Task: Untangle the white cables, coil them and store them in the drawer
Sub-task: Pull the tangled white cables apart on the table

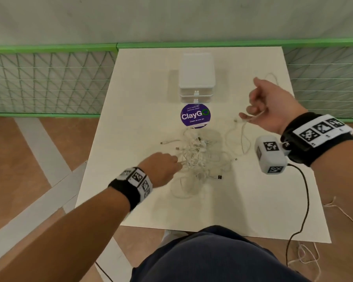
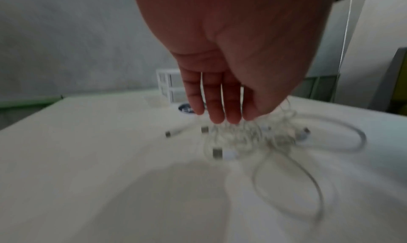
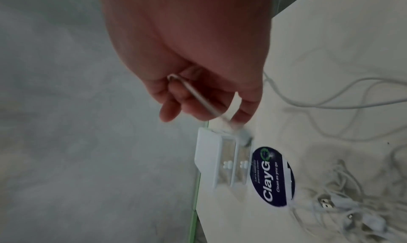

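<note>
A tangle of white cables with several USB plugs lies mid-table; the left wrist view shows it blurred. My left hand reaches its left side, fingers straight and pointing down onto the strands. My right hand is raised to the right, fingers curled round one white cable. That cable's plug hangs by the fingertips, and its slack loops down toward the tangle. The small white drawer unit stands at the back with both drawers closed.
A round purple ClayGo sticker sits between drawer unit and tangle. A black lead runs from my right wrist camera over the table's near right edge. A green-framed mesh barrier stands behind the table. Thin white strands lie on the floor.
</note>
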Motion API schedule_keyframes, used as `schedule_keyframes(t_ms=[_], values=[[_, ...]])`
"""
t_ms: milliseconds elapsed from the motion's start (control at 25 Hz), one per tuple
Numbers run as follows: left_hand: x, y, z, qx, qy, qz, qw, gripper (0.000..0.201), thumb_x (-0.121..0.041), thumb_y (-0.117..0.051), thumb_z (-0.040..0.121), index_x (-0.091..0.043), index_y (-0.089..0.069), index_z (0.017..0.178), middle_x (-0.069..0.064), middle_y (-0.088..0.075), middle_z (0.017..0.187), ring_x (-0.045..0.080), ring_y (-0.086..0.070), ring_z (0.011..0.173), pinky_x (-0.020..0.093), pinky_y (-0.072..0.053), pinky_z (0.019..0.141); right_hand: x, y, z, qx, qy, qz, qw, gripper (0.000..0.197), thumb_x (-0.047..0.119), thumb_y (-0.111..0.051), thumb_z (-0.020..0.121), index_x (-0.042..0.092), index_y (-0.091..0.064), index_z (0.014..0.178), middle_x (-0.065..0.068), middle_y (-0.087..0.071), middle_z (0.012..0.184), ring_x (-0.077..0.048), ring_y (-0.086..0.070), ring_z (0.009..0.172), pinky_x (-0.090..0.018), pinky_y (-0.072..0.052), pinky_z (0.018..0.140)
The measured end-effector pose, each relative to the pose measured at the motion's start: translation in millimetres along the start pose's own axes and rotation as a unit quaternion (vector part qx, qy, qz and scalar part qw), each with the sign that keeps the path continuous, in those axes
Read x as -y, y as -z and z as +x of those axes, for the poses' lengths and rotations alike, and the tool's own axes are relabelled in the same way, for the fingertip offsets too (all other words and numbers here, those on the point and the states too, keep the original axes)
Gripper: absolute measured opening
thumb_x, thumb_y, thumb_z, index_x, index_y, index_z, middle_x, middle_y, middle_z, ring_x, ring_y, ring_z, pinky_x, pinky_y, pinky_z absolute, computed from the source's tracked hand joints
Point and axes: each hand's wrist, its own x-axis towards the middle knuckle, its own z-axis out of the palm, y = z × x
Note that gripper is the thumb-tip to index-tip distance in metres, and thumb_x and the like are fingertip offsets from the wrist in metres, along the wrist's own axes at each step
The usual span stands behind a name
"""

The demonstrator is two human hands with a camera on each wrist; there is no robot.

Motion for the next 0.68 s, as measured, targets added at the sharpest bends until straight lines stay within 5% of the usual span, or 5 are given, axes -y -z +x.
schedule_keyframes(t_ms=[160, 320, 440, 560, 680], values=[[-11.1, -45.3, -3.8, -0.011, 0.067, 0.015, 0.998, 0.047, -0.015, -0.078, 0.072, -0.015, -0.060, 0.116, 0.009, -0.063, 0.108, 0.028, -0.061, 0.084, 0.039, -0.049, 0.063, 3.5, 8.6, -3.5, 0.028, -0.085, -0.001, 0.996, 0.041, 0.042, -0.052, 0.090, 0.014, -0.049, 0.060, 0.002, -0.022, 0.050, -0.016, -0.020, 0.046, -0.033, -0.048, 0.066], [-10.9, -53.1, -2.9, 0.014, 0.118, -0.009, 0.993, 0.032, -0.039, -0.056, 0.096, -0.019, -0.059, 0.120, 0.004, -0.063, 0.118, 0.030, -0.057, 0.107, 0.042, -0.041, 0.090, -3.1, -4.5, -3.6, 0.120, -0.073, -0.022, 0.990, 0.032, 0.025, -0.037, 0.092, 0.012, -0.058, 0.072, 0.000, -0.031, 0.058, -0.019, -0.032, 0.051, -0.039, -0.043, 0.073], [-10.5, -32.9, -3.3, -0.011, 0.133, -0.057, 0.989, 0.025, -0.039, -0.045, 0.095, -0.021, -0.062, 0.097, 0.000, -0.068, 0.098, 0.026, -0.061, 0.096, 0.042, -0.040, 0.089, -10.4, -18.7, -11.3, 0.190, -0.030, -0.092, 0.977, 0.020, 0.015, -0.043, 0.099, 0.013, -0.061, 0.091, -0.006, -0.055, 0.073, -0.024, -0.055, 0.068, -0.041, -0.047, 0.078], [-1.2, 8.7, -8.5, -0.152, 0.165, -0.179, 0.958, 0.026, -0.039, -0.048, 0.083, -0.021, -0.060, 0.069, -0.005, -0.064, 0.066, 0.023, -0.060, 0.068, 0.038, -0.042, 0.076, -22.4, -37.7, -19.2, 0.172, 0.019, -0.107, 0.979, 0.022, 0.026, -0.042, 0.107, 0.013, -0.059, 0.105, -0.014, -0.067, 0.076, -0.026, -0.058, 0.061, -0.037, -0.053, 0.067], [8.9, 57.8, -16.6, -0.339, 0.213, -0.298, 0.866, 0.022, -0.036, -0.054, 0.075, -0.019, -0.063, 0.063, -0.012, -0.057, 0.056, 0.015, -0.053, 0.058, 0.032, -0.038, 0.068, -38.8, -57.2, -27.4, 0.124, 0.041, -0.245, 0.961, 0.031, 0.029, -0.040, 0.107, 0.009, -0.059, 0.094, -0.011, -0.064, 0.058, -0.023, -0.050, 0.049, -0.029, -0.044, 0.055]])
